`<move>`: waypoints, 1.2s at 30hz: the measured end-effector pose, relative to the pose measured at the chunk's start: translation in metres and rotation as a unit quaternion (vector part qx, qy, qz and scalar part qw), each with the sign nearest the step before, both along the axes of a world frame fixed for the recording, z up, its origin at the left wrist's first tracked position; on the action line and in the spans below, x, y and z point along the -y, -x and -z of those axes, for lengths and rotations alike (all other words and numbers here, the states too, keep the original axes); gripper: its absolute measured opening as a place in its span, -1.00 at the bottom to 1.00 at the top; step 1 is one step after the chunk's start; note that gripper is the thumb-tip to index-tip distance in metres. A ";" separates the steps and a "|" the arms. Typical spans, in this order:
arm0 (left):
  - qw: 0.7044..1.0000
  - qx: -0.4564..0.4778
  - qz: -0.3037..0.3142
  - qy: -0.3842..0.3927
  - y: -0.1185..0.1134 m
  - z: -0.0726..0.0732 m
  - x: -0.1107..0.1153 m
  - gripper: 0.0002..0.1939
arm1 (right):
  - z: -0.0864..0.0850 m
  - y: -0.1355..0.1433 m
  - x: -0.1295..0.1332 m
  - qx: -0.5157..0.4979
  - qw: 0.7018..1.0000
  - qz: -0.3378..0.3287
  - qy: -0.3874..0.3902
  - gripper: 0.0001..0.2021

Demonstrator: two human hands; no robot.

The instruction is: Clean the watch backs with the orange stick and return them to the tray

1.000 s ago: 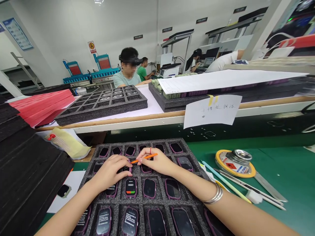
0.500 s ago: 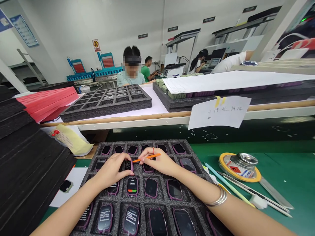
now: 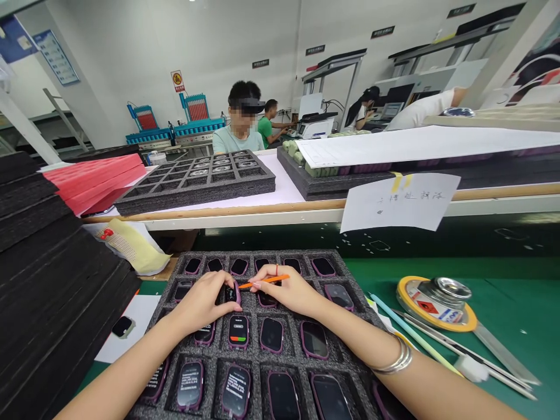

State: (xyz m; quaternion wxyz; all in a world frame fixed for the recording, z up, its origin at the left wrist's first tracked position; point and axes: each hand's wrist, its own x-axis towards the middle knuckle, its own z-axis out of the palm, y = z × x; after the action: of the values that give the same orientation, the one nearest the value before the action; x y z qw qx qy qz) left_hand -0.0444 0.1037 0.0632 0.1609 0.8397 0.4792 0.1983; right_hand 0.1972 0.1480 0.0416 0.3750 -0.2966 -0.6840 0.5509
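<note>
A dark foam tray in front of me holds several purple-edged watch bodies in its pockets, some with lit screens. My left hand grips one watch body, tilted up out of its pocket in the tray's second row. My right hand pinches a thin orange stick whose tip touches that watch's right side. A silver bangle sits on my right wrist.
A stack of black foam trays stands at my left. A round tin, a pale green stick and metal tweezers lie on the green mat at right. Other workers sit beyond a raised shelf bearing another foam tray.
My left hand has lifted and tilted the watch body higher out of its pocket. The orange stick's tip stays against it. The view has shifted slightly.
</note>
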 end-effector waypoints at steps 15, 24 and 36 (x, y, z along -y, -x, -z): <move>1.000 -0.006 -0.002 -0.011 -0.004 -0.005 0.004 -0.66 | -0.002 0.001 0.002 0.014 1.000 -0.002 -0.004 -0.74; 0.997 -0.020 0.029 -0.070 -0.014 -0.015 0.021 -0.78 | -0.002 0.001 0.005 0.016 1.000 0.019 -0.002 -0.71; 0.988 -0.129 0.068 -0.049 -0.015 -0.019 0.076 -0.79 | -0.015 0.010 0.033 -0.010 0.999 0.026 0.021 -0.76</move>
State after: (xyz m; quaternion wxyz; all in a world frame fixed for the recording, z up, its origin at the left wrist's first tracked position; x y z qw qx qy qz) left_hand -0.0293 0.0279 0.0827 0.0694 0.8957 0.4276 0.1003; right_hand 0.1871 0.1148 0.0566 0.3900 -0.3167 -0.6608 0.5576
